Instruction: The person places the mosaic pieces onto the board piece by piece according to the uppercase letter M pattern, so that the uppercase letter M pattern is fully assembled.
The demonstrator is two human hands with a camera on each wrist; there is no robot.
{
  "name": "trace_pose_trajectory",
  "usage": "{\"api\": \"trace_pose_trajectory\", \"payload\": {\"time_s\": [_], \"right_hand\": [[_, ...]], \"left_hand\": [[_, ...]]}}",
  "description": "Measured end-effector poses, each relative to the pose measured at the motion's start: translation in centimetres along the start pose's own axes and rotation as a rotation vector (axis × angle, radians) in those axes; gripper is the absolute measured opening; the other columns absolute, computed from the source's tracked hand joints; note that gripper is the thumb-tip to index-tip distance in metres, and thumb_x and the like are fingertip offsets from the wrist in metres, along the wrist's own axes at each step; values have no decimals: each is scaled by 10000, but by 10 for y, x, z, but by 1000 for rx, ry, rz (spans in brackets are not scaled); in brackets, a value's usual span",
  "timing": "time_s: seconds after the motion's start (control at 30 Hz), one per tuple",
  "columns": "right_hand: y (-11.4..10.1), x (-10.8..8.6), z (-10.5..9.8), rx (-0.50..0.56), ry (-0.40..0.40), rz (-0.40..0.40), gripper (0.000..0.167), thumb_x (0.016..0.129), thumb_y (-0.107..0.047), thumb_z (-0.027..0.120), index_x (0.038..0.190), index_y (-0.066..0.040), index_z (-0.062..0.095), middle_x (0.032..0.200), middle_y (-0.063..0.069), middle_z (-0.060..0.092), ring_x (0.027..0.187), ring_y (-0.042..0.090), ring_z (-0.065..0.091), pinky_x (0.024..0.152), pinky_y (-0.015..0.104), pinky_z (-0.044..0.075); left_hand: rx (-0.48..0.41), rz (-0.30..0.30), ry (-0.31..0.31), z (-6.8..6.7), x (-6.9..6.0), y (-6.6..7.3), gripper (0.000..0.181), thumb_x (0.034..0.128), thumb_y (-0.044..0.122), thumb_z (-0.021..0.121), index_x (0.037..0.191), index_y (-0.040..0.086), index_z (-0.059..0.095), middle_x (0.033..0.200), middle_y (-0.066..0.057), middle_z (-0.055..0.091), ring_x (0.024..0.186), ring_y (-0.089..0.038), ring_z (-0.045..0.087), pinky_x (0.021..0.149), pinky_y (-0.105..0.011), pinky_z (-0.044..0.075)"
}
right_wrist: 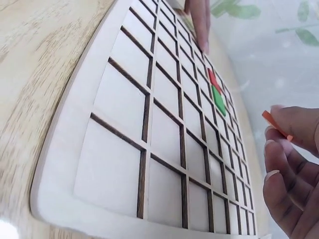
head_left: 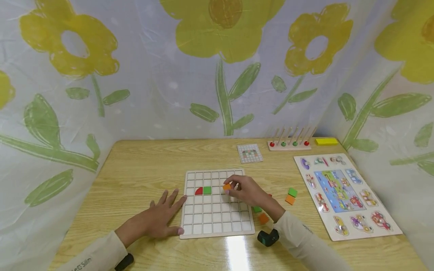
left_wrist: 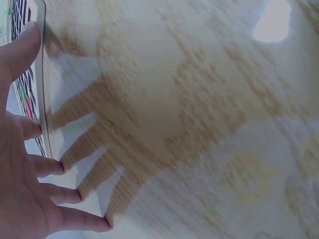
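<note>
A wooden grid board (head_left: pixel 217 218) lies on the table, with a red quarter-circle piece (head_left: pixel 199 191) and a green square tile (head_left: pixel 207 190) side by side in its cells. My right hand (head_left: pixel 245 190) pinches an orange square tile (right_wrist: pixel 277 125) between thumb and fingers, held above the board's upper right part. On the left, my left hand (head_left: pixel 161 218) is spread flat, its thumb and index finger touching the board's left edge. The left wrist view shows those straight fingers (left_wrist: pixel 70 219) against the tabletop.
Loose green (head_left: pixel 292 192) and orange tiles (head_left: pixel 289 199) lie right of the board, others partly under my right forearm. A pattern card (head_left: pixel 249 153) lies behind. Further right are a peg stand (head_left: pixel 289 146), a yellow block (head_left: pixel 326 142) and a picture puzzle board (head_left: pixel 369 222).
</note>
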State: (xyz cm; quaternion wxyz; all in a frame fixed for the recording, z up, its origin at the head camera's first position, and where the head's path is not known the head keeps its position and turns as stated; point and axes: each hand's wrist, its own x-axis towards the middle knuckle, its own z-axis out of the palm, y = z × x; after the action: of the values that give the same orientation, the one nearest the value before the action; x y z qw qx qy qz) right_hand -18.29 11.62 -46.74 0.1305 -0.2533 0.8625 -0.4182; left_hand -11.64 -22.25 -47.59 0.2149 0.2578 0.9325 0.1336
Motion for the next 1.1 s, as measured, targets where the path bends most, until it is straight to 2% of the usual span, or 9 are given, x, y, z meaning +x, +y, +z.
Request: {"api": "trace_pose_trajectory", "payload": {"time_s": [0.6, 1.1], "right_hand": [[0, 12, 5, 22, -60, 68, 272, 953, -113, 687, 1223, -82, 675, 958, 32, 652, 654, 107, 552, 588, 226, 475], [1, 23, 13, 25, -94, 76, 290, 947, -76, 680, 1236, -50, 677, 978, 51, 681, 680, 102, 565, 607, 221, 479]], "left_hand": [[7, -2, 2, 2, 2, -1, 1021, 893, 723, 550, 1628, 146, 137, 1664, -266, 42, 1471, -607, 66, 957, -871, 207], [13, -9, -5, 1, 0, 1, 1027, 886, 728, 555, 1626, 141, 152, 1663, -266, 53, 1472, -604, 79, 958, -866, 220]]}}
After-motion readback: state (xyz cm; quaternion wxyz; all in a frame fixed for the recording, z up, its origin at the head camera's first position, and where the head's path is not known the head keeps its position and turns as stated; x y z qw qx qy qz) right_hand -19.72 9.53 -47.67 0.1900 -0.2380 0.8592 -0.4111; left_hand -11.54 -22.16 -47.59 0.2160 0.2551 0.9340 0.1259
